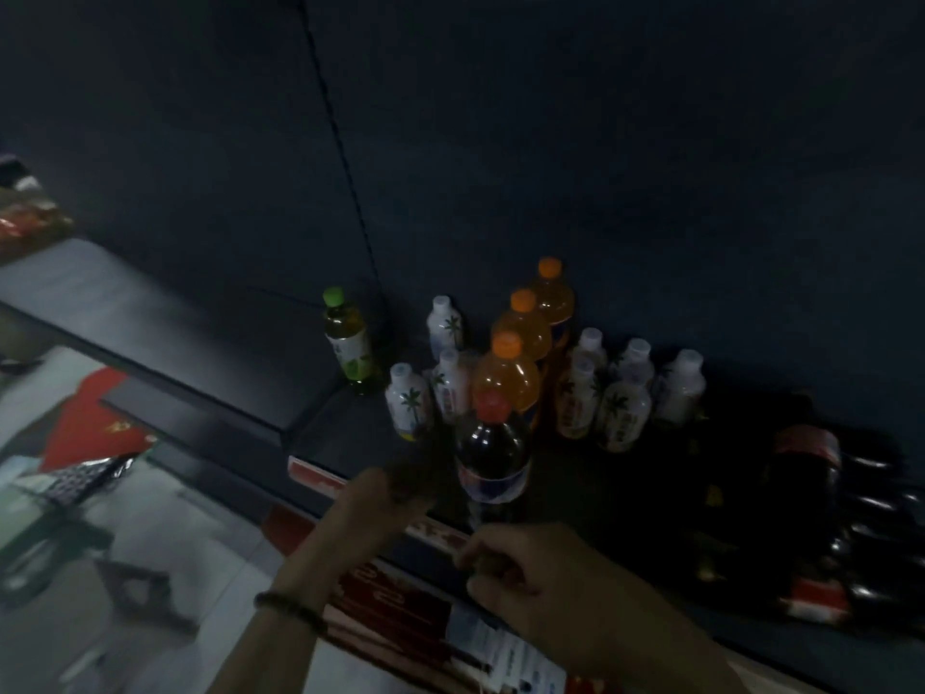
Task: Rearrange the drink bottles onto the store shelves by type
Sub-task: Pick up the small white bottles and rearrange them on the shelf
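- Near the front edge of the dark shelf [575, 498], a dark cola bottle [493, 455] with a red cap, upright, blue-and-white label facing out.
- Directly behind it, three orange-capped orange drink bottles [508, 375] in a row running toward the back wall.
- Left of that row, three small white-capped bottles with palm-tree labels [410, 405]; right of it, five more white-capped bottles [623, 410] in a cluster.
- Farther left and apart from the rest, one green-capped tea bottle [349, 340], upright.
- At the far right, a wrapped pack of dark bottles [821, 523], lying in shadow, detail hard to make out.
- Just left of the cola bottle, left hand [400, 480], blurred; fingers reaching toward the bottle, contact and grip impossible to tell. Beaded bracelet [290, 611] on that wrist.
- Below the cola bottle, right hand [520, 573], fingers curled inward at the shelf edge, apart from the bottle, holding nothing visible.
- Along the shelf front, a red-and-white price strip [320, 475].
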Tool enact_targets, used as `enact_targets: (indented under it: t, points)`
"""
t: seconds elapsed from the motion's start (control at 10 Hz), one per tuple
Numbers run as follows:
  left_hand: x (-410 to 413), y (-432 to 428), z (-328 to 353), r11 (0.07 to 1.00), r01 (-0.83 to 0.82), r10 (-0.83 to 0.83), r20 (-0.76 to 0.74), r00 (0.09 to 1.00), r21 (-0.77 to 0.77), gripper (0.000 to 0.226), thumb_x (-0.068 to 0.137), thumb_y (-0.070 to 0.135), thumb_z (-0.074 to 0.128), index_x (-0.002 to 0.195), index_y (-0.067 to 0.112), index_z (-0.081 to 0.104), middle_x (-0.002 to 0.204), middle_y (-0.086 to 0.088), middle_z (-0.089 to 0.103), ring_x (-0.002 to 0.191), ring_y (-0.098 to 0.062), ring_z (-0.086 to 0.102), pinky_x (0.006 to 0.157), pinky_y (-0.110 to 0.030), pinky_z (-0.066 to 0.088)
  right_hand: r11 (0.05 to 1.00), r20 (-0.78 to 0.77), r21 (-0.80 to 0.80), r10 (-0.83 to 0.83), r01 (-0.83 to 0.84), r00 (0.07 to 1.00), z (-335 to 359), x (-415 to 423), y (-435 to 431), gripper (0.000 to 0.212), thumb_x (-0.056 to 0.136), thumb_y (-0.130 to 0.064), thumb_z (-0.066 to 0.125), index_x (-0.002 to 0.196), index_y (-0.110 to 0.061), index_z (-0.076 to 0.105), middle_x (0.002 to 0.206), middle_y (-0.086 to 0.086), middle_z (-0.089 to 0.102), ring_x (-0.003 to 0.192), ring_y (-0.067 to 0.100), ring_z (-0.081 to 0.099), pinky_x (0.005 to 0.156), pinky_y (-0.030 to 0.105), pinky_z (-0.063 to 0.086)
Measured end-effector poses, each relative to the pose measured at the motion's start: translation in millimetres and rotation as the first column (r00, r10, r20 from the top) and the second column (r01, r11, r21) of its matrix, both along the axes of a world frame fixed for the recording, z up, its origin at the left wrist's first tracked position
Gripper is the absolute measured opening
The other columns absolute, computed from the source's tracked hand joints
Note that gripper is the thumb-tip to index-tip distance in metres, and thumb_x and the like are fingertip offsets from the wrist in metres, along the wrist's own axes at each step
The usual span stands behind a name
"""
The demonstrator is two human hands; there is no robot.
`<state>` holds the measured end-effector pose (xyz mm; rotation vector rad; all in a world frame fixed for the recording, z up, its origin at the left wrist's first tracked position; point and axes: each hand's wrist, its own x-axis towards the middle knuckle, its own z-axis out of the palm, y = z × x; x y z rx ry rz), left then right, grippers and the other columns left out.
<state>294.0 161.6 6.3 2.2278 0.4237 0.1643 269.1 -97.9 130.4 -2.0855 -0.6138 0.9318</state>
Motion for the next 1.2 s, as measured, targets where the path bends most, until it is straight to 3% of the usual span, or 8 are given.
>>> enact_targets:
  t: [0.1, 0.2, 0.3, 0.4, 0.6, 0.8, 1.1, 1.2]
  points:
    - [13, 30, 7, 0.998, 0.059, -0.058, 0.057, 0.997, -0.010, 0.032, 0.090, 0.021, 0.081, 0.094, 0.040, 0.055, 0.093, 0.014, 0.062, 0.088, -0.008, 0.066, 0.072, -0.031, 0.049, 0.994, -0.006, 0.026, -0.104, 0.104, 0.995, -13, -9, 61, 0.024, 0.110, -0.034, 0.056, 0.133, -0.036, 0.059, 0.123, -0.006, 0.067, 0.111, 0.022, 0.067, 0.099, 0.046, 0.055]
    - [38, 41, -10, 0.996, -0.075, 0.071, 0.082, 0.994, 0.040, 0.060, 0.078, 0.055, 0.084, 0.115, 0.016, 0.055, 0.107, -0.001, 0.057, 0.097, -0.015, 0.058, 0.078, -0.038, 0.051, 0.982, -0.007, -0.034, -0.184, 0.184, 0.983, -33, -10, 111, 0.031, 0.112, -0.030, 0.051, 0.141, -0.039, 0.050, 0.144, -0.010, 0.052, 0.117, 0.019, 0.063, 0.104, 0.050, 0.054]
    - [58, 38, -18, 0.992, -0.087, 0.100, 0.146, 0.984, -0.088, 0.085, 0.073, 0.054, 0.089, 0.130, 0.010, 0.045, 0.120, -0.004, 0.051, 0.108, -0.022, 0.054, 0.090, -0.040, 0.052, 0.941, 0.034, -0.045, -0.335, 0.336, 0.942, -49, -8, 147, 0.043, 0.112, -0.031, 0.049, 0.153, -0.038, 0.039, 0.156, -0.004, 0.044, 0.105, 0.010, 0.062, 0.083, 0.030, 0.055]
    - [72, 37, -8, 0.973, -0.067, 0.095, 0.115, 0.989, -0.220, 0.083, 0.071, 0.049, 0.093, 0.130, 0.013, 0.047, 0.127, -0.008, 0.058, 0.113, -0.027, 0.061, 0.089, -0.040, 0.053, 0.847, 0.114, -0.020, -0.526, 0.531, 0.843, -59, -3, 170, 0.053, 0.109, -0.023, 0.053, 0.158, -0.034, 0.034, 0.144, 0.003, 0.055, 0.093, 0.008, 0.065, 0.077, 0.030, 0.056]
    - [79, 69, -5, 0.978, 0.106, -0.089, 0.103, 0.991, -0.180, 0.077, 0.070, 0.061, 0.086, 0.128, 0.023, 0.053, 0.124, -0.001, 0.070, 0.110, -0.023, 0.070, 0.087, -0.043, 0.059, 0.744, 0.166, -0.087, -0.645, 0.663, 0.746, -72, 30, 190, 0.069, 0.100, -0.020, 0.058, 0.162, -0.028, 0.029, 0.154, 0.008, 0.045, 0.130, 0.026, 0.056, 0.101, 0.039, 0.054]
    - [76, 128, 0, 0.916, 0.378, -0.377, 0.034, 0.925, -0.136, 0.059, 0.083, 0.033, 0.084, 0.135, 0.022, 0.057, 0.119, 0.004, 0.069, 0.107, -0.017, 0.067, 0.085, -0.028, 0.051, 0.555, 0.191, -0.092, -0.805, 0.827, 0.562, -75, 87, 206, 0.060, 0.105, -0.014, 0.049, 0.162, -0.014, 0.030, 0.159, 0.015, 0.046, 0.141, 0.036, 0.050, 0.110, 0.040, 0.045]
    - [68, 142, -6, 0.893, 0.343, -0.337, 0.070, 0.939, -0.293, 0.079, 0.069, 0.028, 0.097, 0.131, 0.033, 0.049, 0.115, 0.016, 0.065, 0.102, -0.004, 0.067, 0.081, -0.017, 0.054, 0.363, 0.152, 0.189, -0.929, 0.912, 0.338, -108, 139, 219, 0.059, 0.100, -0.027, 0.061, 0.156, -0.030, 0.041, 0.148, -0.006, 0.053, 0.136, 0.021, 0.054, 0.117, 0.048, 0.046]
    - [72, 143, -10, 0.877, 0.340, -0.347, 0.042, 0.937, -0.339, 0.078, 0.062, 0.038, 0.096, 0.127, 0.033, 0.054, 0.116, 0.009, 0.071, 0.107, -0.014, 0.071, 0.091, -0.039, 0.063, 0.346, 0.155, 0.241, -0.936, 0.907, 0.316, -110, 135, 221, 0.058, 0.097, -0.029, 0.072, 0.148, -0.033, 0.046, 0.140, -0.006, 0.060, 0.126, 0.021, 0.061, 0.111, 0.048, 0.051]
